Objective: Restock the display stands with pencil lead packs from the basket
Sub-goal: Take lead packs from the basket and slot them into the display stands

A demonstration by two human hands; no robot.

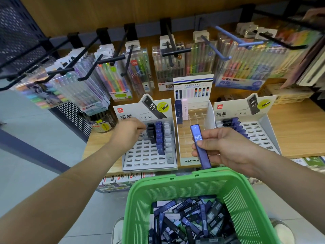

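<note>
A green basket [177,187] at the bottom holds several blue, black and grey pencil lead packs [190,221]. My right hand [226,147] pinches a blue HB lead pack [200,145] above the basket's far rim, in front of the middle clear stand [191,152]. My left hand [128,131] reaches into the top left of the left white display stand [149,159], its fingers curled at a grey pack beside the black column [151,132]; whether it grips that pack is hidden. The right white stand [255,134] has a few packs at its upper left.
Black and blue peg hooks [112,59] with hanging pen sets jut out over the wooden shelf [295,129]. A jar of pens [102,122] stands left of the stands. Boxed stock lies on a lower shelf [121,180]. My shoes show beside the basket.
</note>
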